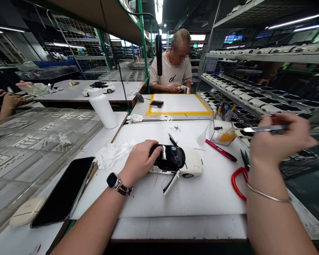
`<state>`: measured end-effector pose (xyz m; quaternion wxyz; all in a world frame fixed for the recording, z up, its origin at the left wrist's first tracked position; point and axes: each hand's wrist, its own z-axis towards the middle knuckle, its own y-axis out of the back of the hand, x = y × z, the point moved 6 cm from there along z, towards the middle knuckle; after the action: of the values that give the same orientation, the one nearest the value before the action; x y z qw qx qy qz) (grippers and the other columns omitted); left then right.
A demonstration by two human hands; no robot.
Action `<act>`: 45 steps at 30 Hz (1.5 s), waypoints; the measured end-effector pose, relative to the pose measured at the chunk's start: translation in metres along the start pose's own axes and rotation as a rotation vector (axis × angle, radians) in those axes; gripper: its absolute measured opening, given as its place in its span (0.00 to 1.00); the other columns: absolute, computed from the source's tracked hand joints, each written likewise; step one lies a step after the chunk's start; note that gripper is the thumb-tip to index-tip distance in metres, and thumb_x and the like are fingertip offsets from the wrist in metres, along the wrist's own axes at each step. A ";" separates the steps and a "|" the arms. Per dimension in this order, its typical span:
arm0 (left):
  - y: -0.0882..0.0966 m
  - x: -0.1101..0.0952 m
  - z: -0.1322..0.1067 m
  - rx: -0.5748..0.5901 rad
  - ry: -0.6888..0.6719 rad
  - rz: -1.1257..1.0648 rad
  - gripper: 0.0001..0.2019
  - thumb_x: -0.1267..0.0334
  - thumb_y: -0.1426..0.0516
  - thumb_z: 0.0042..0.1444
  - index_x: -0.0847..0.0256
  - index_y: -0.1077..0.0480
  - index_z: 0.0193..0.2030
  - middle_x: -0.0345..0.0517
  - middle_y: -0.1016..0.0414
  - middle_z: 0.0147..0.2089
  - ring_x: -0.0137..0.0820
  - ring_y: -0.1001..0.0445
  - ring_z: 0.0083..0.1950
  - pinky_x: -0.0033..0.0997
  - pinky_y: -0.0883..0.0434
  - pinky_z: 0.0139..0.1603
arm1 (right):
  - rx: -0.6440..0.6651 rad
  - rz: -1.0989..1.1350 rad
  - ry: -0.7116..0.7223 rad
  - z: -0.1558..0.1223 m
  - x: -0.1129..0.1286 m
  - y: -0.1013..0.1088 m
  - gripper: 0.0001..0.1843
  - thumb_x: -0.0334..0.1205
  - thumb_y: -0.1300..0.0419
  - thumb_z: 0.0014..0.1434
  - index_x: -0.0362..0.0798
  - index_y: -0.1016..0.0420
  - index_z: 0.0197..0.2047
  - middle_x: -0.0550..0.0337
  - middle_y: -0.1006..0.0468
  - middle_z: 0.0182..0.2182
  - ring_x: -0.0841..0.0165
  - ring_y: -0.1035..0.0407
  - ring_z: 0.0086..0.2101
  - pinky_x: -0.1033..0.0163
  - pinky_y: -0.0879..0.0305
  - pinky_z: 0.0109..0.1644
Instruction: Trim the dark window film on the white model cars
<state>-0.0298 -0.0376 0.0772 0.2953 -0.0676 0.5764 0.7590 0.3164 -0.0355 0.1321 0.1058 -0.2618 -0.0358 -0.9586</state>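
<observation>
A white model car with a black roof stands on the white foam sheet, its doors swung open. My left hand grips its rear end, thumb and fingers over the roof; the part under the palm is hidden. Raised at the right, my right hand is closed around a slim silver metal tool pointing left; its exact kind is unclear. Below that hand lie red-handled scissors, and a red and black pen-like tool rests between them and the car.
A clear box holds pens and tools. Crumpled tissue, a phone and a white bottle stand left. Racks of model cars line the right side. Across the table sits a co-worker handling a small item.
</observation>
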 end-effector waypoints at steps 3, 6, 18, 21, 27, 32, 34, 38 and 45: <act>0.001 0.001 -0.001 -0.017 0.010 0.001 0.18 0.52 0.57 0.64 0.60 0.33 0.46 0.44 0.26 0.45 0.35 0.29 0.46 0.38 0.35 0.49 | -0.064 0.476 -0.060 -0.001 0.026 0.017 0.12 0.31 0.37 0.48 0.44 0.27 0.39 0.54 0.28 0.35 0.61 0.27 0.33 0.50 0.30 0.39; 0.002 0.004 -0.001 -0.046 0.037 0.003 0.19 0.52 0.58 0.65 0.61 0.33 0.46 0.44 0.26 0.46 0.35 0.30 0.48 0.38 0.35 0.50 | 0.088 0.757 -0.249 -0.018 0.056 0.014 0.10 0.31 0.33 0.45 0.47 0.29 0.32 0.60 0.29 0.29 0.63 0.26 0.31 0.53 0.27 0.39; 0.004 0.005 -0.001 -0.092 0.051 -0.010 0.19 0.52 0.58 0.65 0.60 0.32 0.46 0.44 0.26 0.44 0.34 0.29 0.46 0.36 0.34 0.48 | 0.848 0.758 -0.210 -0.118 0.127 0.001 0.07 0.33 0.36 0.52 0.48 0.30 0.35 0.60 0.23 0.31 0.69 0.27 0.35 0.61 0.29 0.41; 0.005 0.004 -0.001 -0.094 0.047 -0.014 0.19 0.52 0.58 0.65 0.61 0.32 0.45 0.44 0.25 0.44 0.33 0.28 0.46 0.35 0.34 0.48 | 0.875 0.684 -0.159 -0.128 0.125 -0.003 0.07 0.36 0.36 0.53 0.49 0.29 0.36 0.61 0.23 0.32 0.69 0.28 0.34 0.59 0.31 0.42; 0.006 0.003 -0.001 -0.098 0.037 -0.004 0.18 0.53 0.57 0.65 0.61 0.32 0.46 0.44 0.25 0.44 0.32 0.28 0.46 0.34 0.34 0.48 | 0.889 0.663 -0.102 -0.132 0.126 -0.005 0.06 0.35 0.37 0.54 0.49 0.30 0.37 0.62 0.23 0.32 0.70 0.29 0.34 0.59 0.33 0.43; 0.005 0.003 -0.002 -0.085 0.041 -0.003 0.19 0.52 0.58 0.65 0.61 0.32 0.46 0.45 0.25 0.45 0.33 0.28 0.47 0.35 0.34 0.48 | 0.901 0.634 -0.074 -0.133 0.128 -0.006 0.06 0.36 0.37 0.54 0.49 0.30 0.36 0.62 0.23 0.32 0.70 0.29 0.34 0.59 0.35 0.42; 0.005 0.002 -0.002 -0.081 0.040 -0.005 0.19 0.52 0.58 0.65 0.61 0.32 0.46 0.45 0.25 0.45 0.33 0.28 0.47 0.35 0.34 0.48 | 0.896 0.617 -0.053 -0.132 0.129 -0.006 0.05 0.36 0.38 0.54 0.49 0.29 0.36 0.62 0.23 0.32 0.69 0.30 0.34 0.60 0.36 0.41; 0.005 0.002 -0.002 -0.071 0.040 -0.002 0.19 0.52 0.58 0.65 0.61 0.32 0.46 0.44 0.25 0.45 0.33 0.28 0.47 0.35 0.34 0.48 | 0.881 0.597 -0.007 -0.131 0.131 -0.004 0.05 0.36 0.38 0.54 0.50 0.29 0.35 0.64 0.23 0.31 0.70 0.30 0.34 0.61 0.38 0.41; 0.004 0.002 -0.002 -0.067 0.042 0.006 0.18 0.52 0.58 0.65 0.60 0.33 0.46 0.44 0.25 0.45 0.33 0.28 0.46 0.36 0.34 0.48 | 0.882 0.601 0.015 -0.131 0.133 -0.003 0.05 0.35 0.38 0.54 0.51 0.30 0.35 0.66 0.23 0.31 0.70 0.30 0.34 0.60 0.39 0.41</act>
<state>-0.0339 -0.0394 0.0794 0.2785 -0.0916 0.5568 0.7772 0.1388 -0.0729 0.0869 0.4761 -0.1844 -0.3578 -0.7819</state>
